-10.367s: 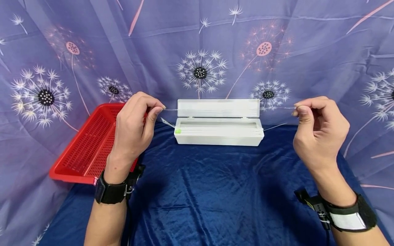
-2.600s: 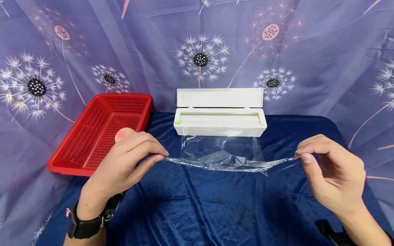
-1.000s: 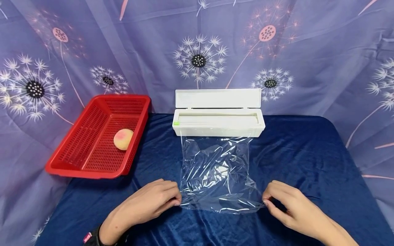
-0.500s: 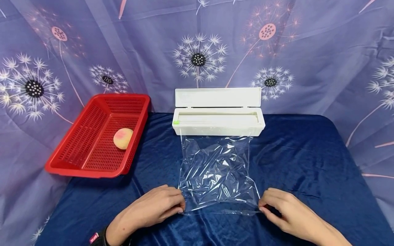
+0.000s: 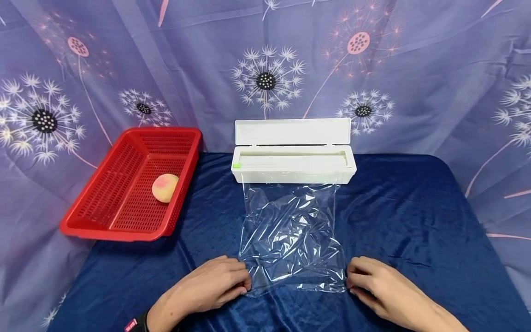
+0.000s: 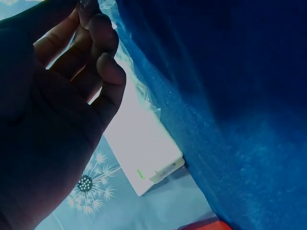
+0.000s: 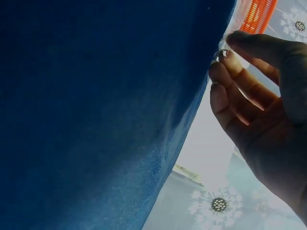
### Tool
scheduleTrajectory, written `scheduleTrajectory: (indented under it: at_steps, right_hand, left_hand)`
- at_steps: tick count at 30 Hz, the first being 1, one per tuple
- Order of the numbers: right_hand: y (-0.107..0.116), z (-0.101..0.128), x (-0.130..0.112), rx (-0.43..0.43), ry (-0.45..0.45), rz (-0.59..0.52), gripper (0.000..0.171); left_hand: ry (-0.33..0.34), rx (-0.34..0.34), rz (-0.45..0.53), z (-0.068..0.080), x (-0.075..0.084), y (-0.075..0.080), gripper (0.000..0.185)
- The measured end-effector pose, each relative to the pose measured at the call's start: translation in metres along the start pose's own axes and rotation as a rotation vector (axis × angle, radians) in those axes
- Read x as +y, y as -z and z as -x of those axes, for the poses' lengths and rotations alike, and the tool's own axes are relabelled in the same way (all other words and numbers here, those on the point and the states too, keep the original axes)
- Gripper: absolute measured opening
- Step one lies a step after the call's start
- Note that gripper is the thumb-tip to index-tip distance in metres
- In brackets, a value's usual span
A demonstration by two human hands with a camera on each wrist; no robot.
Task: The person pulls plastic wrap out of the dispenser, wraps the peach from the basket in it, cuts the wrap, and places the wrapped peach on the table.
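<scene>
A sheet of clear cling film (image 5: 290,230) lies wrinkled on the blue cloth, running back to the white dispenser box (image 5: 294,176). My left hand (image 5: 217,283) pinches its near left corner with curled fingers. At the near right corner, my right hand (image 5: 379,288) pinches the film's edge between thumb and fingers. In the right wrist view, a glint of film shows at the right hand's (image 7: 259,91) fingertips. The left hand's (image 6: 62,91) pinch is partly cut off at the top of the left wrist view. The box lid (image 5: 292,132) stands raised, and a small green tab (image 5: 236,166) sits at the box's left end.
To the left stands a red perforated basket (image 5: 118,236) with a peach (image 5: 165,187) inside, against its right wall. Dark blue velvet cloth (image 5: 406,207) covers the table. A purple dandelion-print curtain (image 5: 199,69) rises behind.
Film that was held taut in the air now lies on the cloth, drawn out toward me. Over the last second both hands have lowered slightly and moved closer together. The basket and peach stay put.
</scene>
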State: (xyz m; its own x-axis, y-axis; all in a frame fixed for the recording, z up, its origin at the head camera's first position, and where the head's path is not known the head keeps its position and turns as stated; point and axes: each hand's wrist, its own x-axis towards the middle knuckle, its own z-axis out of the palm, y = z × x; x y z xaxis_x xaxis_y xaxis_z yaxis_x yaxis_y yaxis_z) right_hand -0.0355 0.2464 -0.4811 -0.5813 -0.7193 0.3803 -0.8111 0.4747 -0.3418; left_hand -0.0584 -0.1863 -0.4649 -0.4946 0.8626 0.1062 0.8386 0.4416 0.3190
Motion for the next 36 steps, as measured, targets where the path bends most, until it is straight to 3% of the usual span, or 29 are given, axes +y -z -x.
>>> scheduleTrajectory:
  at_steps: [7,13,20,29,36]
  right_hand:
    - [-0.002,0.002,0.000,-0.002,0.003,0.046,0.031]
    - [-0.001,0.004,-0.002,-0.020,-0.007,0.052,0.031]
    - [0.004,0.006,-0.005,-0.054,-0.063,0.105,0.034]
    - [-0.001,0.007,-0.003,-0.014,-0.015,0.141,0.030]
    - [-0.003,0.010,-0.001,0.009,-0.013,0.119,0.028]
  left_hand:
    - [-0.007,0.006,-0.040,0.004,0.000,-0.004,0.014]
    - [0.022,-0.006,0.011,0.005,0.000,-0.005,0.015]
    - [0.028,0.002,-0.012,0.008,0.001,-0.006,0.013]
    - [0.051,0.035,-0.022,0.010,0.004,-0.008,0.018]
    - [0.094,0.004,0.013,0.011,0.004,-0.007,0.023]
